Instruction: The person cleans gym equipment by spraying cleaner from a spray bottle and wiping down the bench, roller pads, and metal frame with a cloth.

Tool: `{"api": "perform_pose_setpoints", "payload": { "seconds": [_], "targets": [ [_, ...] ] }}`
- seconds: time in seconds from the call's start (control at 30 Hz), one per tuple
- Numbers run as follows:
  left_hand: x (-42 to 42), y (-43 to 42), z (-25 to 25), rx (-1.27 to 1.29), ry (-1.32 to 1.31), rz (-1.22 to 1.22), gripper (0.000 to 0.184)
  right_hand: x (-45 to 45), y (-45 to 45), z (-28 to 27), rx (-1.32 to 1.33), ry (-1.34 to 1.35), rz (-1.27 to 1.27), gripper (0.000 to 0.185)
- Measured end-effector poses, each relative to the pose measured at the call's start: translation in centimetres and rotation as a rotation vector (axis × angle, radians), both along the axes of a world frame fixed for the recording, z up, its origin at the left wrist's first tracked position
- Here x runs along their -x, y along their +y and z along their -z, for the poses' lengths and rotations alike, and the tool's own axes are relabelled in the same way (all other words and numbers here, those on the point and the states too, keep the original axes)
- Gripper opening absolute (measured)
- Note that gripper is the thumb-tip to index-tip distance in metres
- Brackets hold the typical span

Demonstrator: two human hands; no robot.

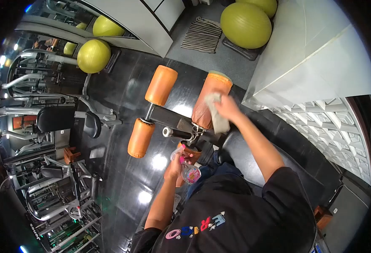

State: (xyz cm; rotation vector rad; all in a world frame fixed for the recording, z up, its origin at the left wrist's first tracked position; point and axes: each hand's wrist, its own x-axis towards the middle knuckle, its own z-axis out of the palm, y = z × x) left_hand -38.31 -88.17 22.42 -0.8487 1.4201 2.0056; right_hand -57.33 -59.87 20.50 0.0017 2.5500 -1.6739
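My right hand [227, 107] is closed on a pale cloth [220, 117], which lies against the large orange-brown foam roller [206, 101] of a gym bench; the hand is slightly blurred. My left hand [175, 166] grips a clear spray bottle [191, 173] with a pink and white trigger head, held low in front of my body. Two smaller orange rollers [162, 85] sit on a crossbar at the far end of the bench's black metal arm [168, 116]. Another orange roller [189, 154] is partly hidden behind my left hand.
A black padded bench [253, 156] lies under my right arm. Weight machines [59, 120] line the left side. Yellow-green exercise balls [246, 26] stand at the back, near a striped mat [201, 35]. A white wall panel [307, 55] rises on the right.
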Motion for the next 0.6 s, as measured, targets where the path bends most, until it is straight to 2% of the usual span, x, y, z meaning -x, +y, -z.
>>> {"api": "perform_pose_setpoints", "payload": {
  "seconds": [0.03,0.07,0.13,0.17,0.23,0.27,0.3,0.33,0.37,0.4,0.43,0.6],
  "targets": [
    [-0.1,0.1,0.0,0.005,0.018,0.009,0.035,2.8,1.6,-1.8,-0.193,-0.153,-0.028,0.036],
    [-0.1,0.2,0.1,0.002,0.021,0.004,0.035,4.8,2.1,-1.9,-0.194,-0.03,0.117,0.039],
    [0.0,-0.3,0.2,0.0,-0.044,0.065,0.033,7.9,2.8,-5.2,-0.442,-0.007,0.167,0.039],
    [-0.1,-0.4,0.3,0.005,-0.037,0.067,0.033,8.9,2.6,-4.8,-0.437,0.0,0.171,0.039],
    [-0.1,-0.2,0.7,0.024,0.051,0.026,0.035,10.1,2.0,-3.9,-0.561,-0.098,0.093,0.038],
    [0.2,0.0,0.0,0.004,0.028,0.028,0.037,9.7,0.7,-2.9,-0.673,-0.122,-0.032,0.038],
    [0.5,0.1,-0.1,-0.001,0.032,0.028,0.037,8.0,-0.7,-3.0,-0.732,0.004,-0.088,0.032],
    [0.6,0.0,-0.1,-0.02,0.008,0.03,0.039,6.7,-1.8,-1.6,-0.655,0.078,-0.203,0.031],
    [0.4,-0.2,-0.1,-0.037,-0.02,0.03,0.041,4.7,-3.2,-2.6,-0.766,0.038,-0.341,0.032],
    [-0.2,-0.3,0.0,-0.043,-0.035,0.015,0.041,1.0,-3.5,-1.5,-0.595,0.275,-0.396,0.037],
    [0.1,-0.1,0.1,-0.025,-0.014,0.03,0.041,-0.5,-3.1,-1.9,-0.463,0.211,-0.314,0.037],
    [0.2,-0.5,0.3,-0.018,0.006,0.078,0.039,-4.3,2.3,0.7,-0.413,0.037,-0.265,0.035]
  ]
}}
